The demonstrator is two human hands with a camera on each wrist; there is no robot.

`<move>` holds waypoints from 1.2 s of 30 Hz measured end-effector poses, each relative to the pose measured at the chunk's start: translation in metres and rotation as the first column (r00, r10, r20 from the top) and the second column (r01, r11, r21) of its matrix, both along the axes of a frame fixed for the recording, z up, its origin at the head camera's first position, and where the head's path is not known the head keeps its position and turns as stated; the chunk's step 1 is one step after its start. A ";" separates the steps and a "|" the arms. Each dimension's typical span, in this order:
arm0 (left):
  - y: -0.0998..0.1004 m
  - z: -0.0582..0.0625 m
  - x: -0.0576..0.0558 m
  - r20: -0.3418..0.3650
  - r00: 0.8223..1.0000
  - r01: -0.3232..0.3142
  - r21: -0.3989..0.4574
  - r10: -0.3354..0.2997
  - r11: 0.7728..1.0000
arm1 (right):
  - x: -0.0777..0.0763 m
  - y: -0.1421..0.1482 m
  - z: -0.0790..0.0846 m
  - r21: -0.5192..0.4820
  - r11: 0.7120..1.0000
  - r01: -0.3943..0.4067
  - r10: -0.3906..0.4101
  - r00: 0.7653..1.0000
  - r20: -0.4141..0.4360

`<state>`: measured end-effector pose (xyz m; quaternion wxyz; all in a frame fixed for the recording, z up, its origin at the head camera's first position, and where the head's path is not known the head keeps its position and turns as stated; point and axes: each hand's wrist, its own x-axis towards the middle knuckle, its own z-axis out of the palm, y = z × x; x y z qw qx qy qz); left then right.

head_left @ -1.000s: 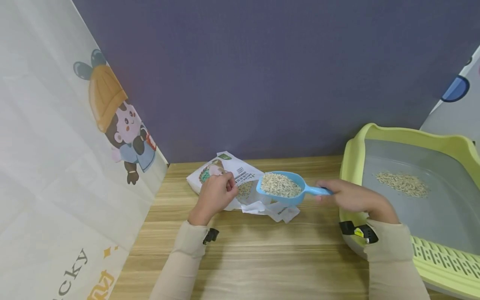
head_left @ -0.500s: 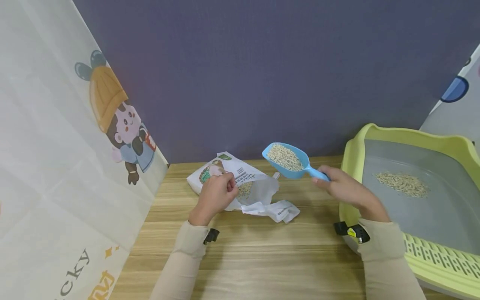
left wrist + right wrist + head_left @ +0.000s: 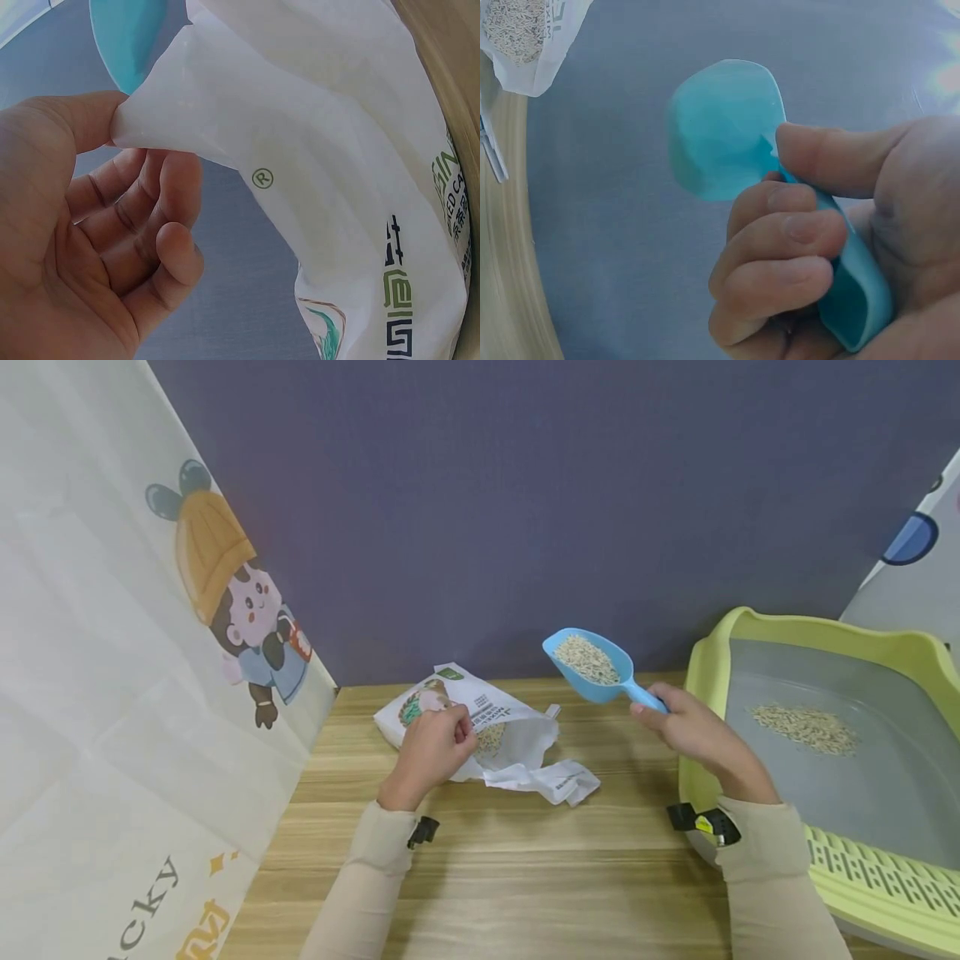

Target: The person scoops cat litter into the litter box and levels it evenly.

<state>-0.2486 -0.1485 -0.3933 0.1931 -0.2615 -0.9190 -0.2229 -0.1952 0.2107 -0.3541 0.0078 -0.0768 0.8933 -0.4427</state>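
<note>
My right hand (image 3: 693, 731) grips the handle of a blue scoop (image 3: 600, 692), its fingers wrapped round the grip in the right wrist view. The scoop is raised above the table and carries a heap of pale pellet litter (image 3: 587, 659). My left hand (image 3: 433, 750) pinches the edge of a white printed litter bag (image 3: 337, 112) between thumb and fingers. The bag lies on its side with its mouth towards the right, and more pellets (image 3: 491, 739) show inside. At the right stands a yellow-green and grey litter box (image 3: 708, 693) with a small pile of pellets (image 3: 806, 728) on its floor.
A wood-grain table (image 3: 540, 868) carries the bag. Behind it rises a dark blue-grey panel (image 3: 525, 510). A white sheet with a cartoon figure (image 3: 255, 610) borders the left side. The box's slotted step (image 3: 885, 877) faces the near right.
My right hand has lifted the loaded scoop up and away from the bag's mouth, slightly to the right. My left hand stays in place on the bag.
</note>
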 end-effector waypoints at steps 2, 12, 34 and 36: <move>0.001 0.000 0.000 0.000 1.000 -0.002 0.000 0.002 1.000 | 0.000 0.001 0.002 0.011 1.000 0.010 -0.010 1.000 -0.004; 0.005 -0.001 -0.003 0.015 1.000 -0.005 0.001 0.005 1.000 | 0.003 0.013 0.010 0.075 0.995 0.062 -0.061 0.998 -0.019; 0.012 0.002 -0.007 0.022 0.999 -0.046 -0.010 0.046 0.999 | 0.017 0.131 0.027 0.146 0.948 0.283 -0.282 0.959 -0.023; 0.013 0.002 -0.007 0.024 0.999 -0.041 -0.006 0.041 0.999 | 0.020 0.143 0.026 0.166 0.935 0.312 -0.312 0.950 -0.027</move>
